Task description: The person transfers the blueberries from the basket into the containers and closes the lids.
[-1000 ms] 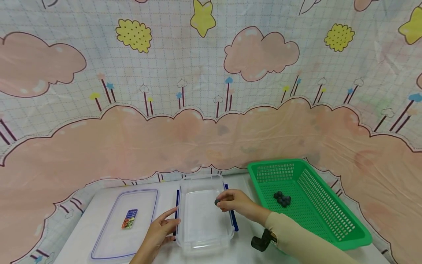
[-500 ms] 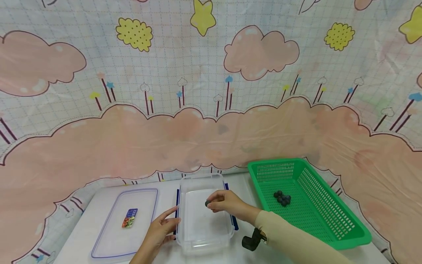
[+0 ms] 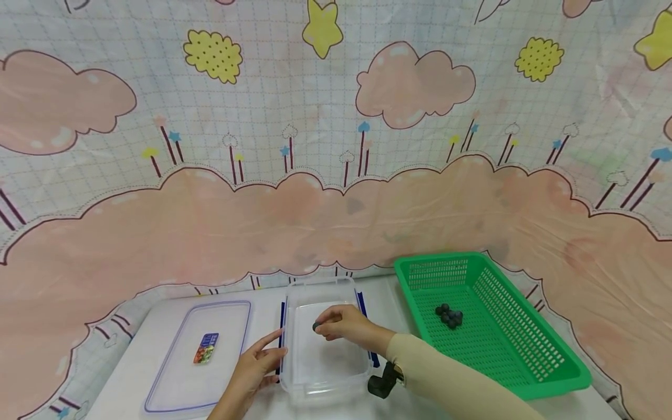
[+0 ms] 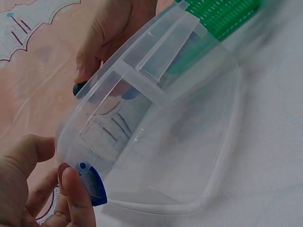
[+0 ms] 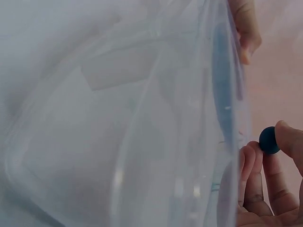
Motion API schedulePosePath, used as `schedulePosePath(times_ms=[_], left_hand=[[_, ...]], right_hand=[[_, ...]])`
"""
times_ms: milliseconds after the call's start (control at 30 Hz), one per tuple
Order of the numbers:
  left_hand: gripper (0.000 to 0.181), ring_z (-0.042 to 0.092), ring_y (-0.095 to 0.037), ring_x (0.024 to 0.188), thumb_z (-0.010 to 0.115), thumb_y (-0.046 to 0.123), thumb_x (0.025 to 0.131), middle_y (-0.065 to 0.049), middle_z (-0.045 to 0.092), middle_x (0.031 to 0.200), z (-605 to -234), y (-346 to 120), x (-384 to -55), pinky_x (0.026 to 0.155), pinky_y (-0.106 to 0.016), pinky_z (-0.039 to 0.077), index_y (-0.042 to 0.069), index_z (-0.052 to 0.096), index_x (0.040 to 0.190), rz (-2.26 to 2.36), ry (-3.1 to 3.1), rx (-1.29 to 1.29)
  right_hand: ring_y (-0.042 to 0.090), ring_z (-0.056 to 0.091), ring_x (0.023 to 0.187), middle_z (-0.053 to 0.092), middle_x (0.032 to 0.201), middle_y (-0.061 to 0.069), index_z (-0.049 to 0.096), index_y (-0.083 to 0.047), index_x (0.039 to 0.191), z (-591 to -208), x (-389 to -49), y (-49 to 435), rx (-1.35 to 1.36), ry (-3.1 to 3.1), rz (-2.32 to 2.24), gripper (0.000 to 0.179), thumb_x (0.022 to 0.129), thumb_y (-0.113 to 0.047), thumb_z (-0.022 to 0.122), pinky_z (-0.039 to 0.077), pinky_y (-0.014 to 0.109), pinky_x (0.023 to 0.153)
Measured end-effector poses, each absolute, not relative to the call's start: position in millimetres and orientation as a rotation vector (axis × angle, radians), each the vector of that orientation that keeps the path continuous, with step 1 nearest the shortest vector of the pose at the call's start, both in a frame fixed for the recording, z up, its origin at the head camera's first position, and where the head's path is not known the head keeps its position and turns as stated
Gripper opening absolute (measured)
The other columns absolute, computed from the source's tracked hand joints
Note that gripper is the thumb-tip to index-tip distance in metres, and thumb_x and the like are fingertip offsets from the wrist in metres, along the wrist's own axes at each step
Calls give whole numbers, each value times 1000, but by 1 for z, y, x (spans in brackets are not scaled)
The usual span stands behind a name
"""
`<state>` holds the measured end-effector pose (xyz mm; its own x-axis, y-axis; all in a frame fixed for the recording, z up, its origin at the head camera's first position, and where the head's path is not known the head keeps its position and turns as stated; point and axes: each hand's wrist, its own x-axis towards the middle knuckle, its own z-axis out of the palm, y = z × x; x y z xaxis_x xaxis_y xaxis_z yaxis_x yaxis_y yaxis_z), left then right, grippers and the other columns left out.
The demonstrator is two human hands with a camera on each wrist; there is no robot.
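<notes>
Between the thumb and fingertips of my right hand [image 3: 349,326] is a dark round blueberry [image 5: 269,140], pinched above the clear plastic food box [image 3: 325,382]. My left hand [image 3: 257,359] holds the box's left side, its fingers curled at a blue side latch [image 4: 94,185] in the left wrist view. The box lies open side up and its other blue latch [image 3: 373,357] hangs out on the right. Several more blueberries [image 3: 450,315] sit in a cluster inside the green basket [image 3: 562,382].
Left of the box, a clear lid [image 3: 173,385] with a blue seal lies flat on the white table [image 3: 131,364]; it bears a printed label [image 3: 206,348]. The basket stands close on the right. A cloud-patterned cloth [image 3: 294,227] rises behind the table.
My right hand has moved left over the box, carrying the blueberry from near its right rim toward the middle. My left hand, the lid and the basket have stayed put.
</notes>
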<state>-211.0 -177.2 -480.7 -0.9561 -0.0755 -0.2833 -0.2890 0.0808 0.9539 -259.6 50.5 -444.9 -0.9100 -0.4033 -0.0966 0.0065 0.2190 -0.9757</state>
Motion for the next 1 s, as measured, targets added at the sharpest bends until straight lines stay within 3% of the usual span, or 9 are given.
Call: schedulePosePath(times_ms=[300, 1000], left_hand=[[56, 61, -19, 81, 70, 19, 91, -6, 62, 93, -481, -177, -210, 61, -31, 54, 9, 52, 142, 1993, 2187, -370], [55, 61, -19, 82, 71, 20, 90, -5, 61, 94, -481, -177, -211, 61, -31, 54, 10, 53, 141, 1994, 2185, -394]], right_hand=[[35, 67, 98, 70, 91, 4, 68, -2, 100, -447, -268, 37, -337, 2230, -1682, 19, 87, -13, 75, 59, 34, 80], [33, 67, 99, 70, 95, 7, 69, -2, 103, -445, -300, 25, -160, 2273, -1699, 22, 87, -16, 75, 58, 34, 83]])
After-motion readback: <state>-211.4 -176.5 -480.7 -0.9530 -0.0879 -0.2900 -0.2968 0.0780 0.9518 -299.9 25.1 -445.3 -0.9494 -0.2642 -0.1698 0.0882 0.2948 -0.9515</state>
